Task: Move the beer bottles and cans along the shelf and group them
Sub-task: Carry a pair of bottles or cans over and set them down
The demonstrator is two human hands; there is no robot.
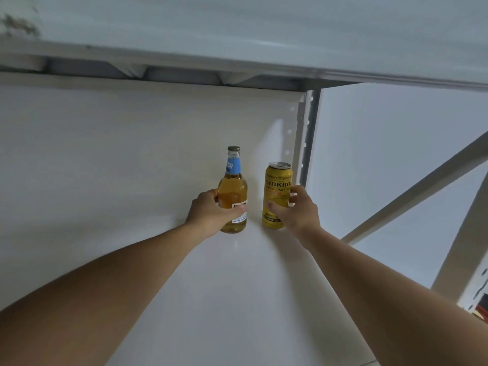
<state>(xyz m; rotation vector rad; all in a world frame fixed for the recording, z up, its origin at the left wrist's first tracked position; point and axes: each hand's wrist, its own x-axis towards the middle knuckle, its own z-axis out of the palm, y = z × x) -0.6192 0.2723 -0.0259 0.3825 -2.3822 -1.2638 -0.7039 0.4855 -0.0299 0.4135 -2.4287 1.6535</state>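
Both bare arms reach forward onto a white shelf (132, 167). The left hand (211, 212) is wrapped around the lower body of a clear glass beer bottle (233, 188), thumb across the front over the white label, fingers hidden behind the glass. The bottle stands upright, base on the shelf just below the hand; it holds amber liquid up to the shoulder, with a pale blue neck label above and a dark crown cap still on. Just to the right of that hand, a narrow strip of shelf apart from the bottle, stands a yellow can (277, 196), upright, lid closed with the pull tab flat, so its contents cannot be seen; dark print reads "CRAFT" on its side. The right hand (297, 210) grips the can at mid-height, thumb on the near face, index finger curled round the far right side, palm against the wall of the can. Immediately beyond the right hand rises a grey perforated upright post (303, 143) at the end of the shelf. Above both hands runs the underside of an upper shelf (237, 35) with a grey front rail. Off past the right forearm, a diagonal grey brace (422, 180) crosses a pale wall.
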